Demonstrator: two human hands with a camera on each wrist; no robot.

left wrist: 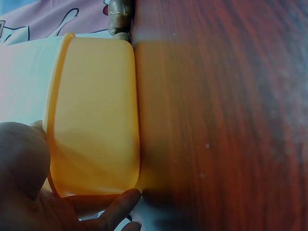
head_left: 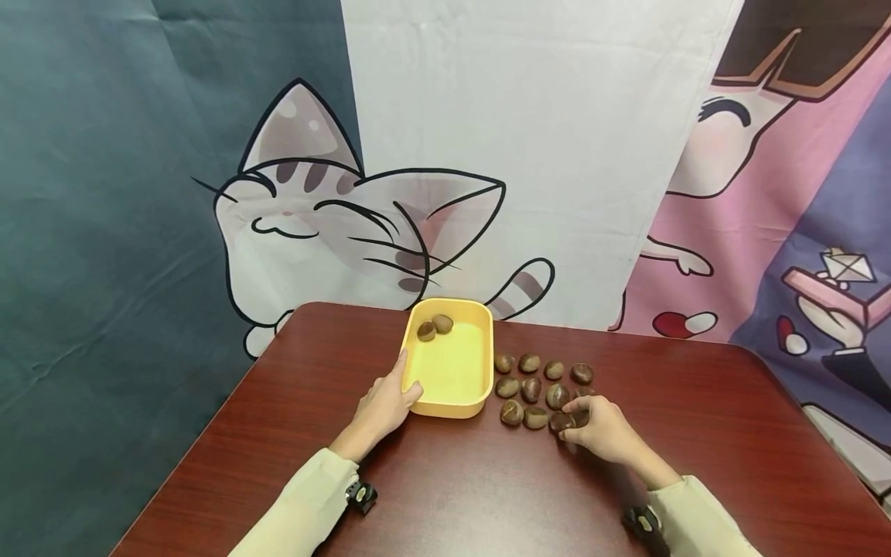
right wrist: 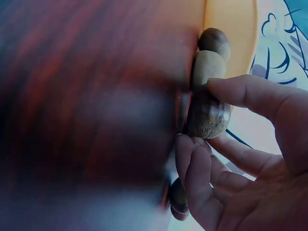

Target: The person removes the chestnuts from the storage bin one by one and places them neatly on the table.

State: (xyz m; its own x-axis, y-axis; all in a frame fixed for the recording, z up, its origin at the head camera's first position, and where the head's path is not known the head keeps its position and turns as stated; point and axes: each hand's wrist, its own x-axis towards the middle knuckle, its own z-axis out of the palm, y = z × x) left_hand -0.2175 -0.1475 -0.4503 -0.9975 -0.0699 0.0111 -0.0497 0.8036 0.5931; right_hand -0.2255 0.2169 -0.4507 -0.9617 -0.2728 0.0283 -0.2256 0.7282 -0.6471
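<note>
A yellow plastic box (head_left: 448,410) stands on the table, with two brown chestnuts (head_left: 442,323) in its far left corner. My left hand (head_left: 383,398) grips the box at its near left side; the left wrist view shows the thumb at the rim and fingers against the outer wall. To the right of the box, several chestnuts (head_left: 535,418) lie in rough rows. At the near right end of these rows, my right hand (head_left: 604,429) pinches one chestnut (right wrist: 209,118) between thumb and fingers. Its fingers partly hide other chestnuts at that end.
The dark red wooden table (head_left: 445,480) has rounded far corners. Close behind it hangs a cloth backdrop (head_left: 557,116) printed with a cartoon cat and other figures. Small black devices (head_left: 362,495) sit at both wrists.
</note>
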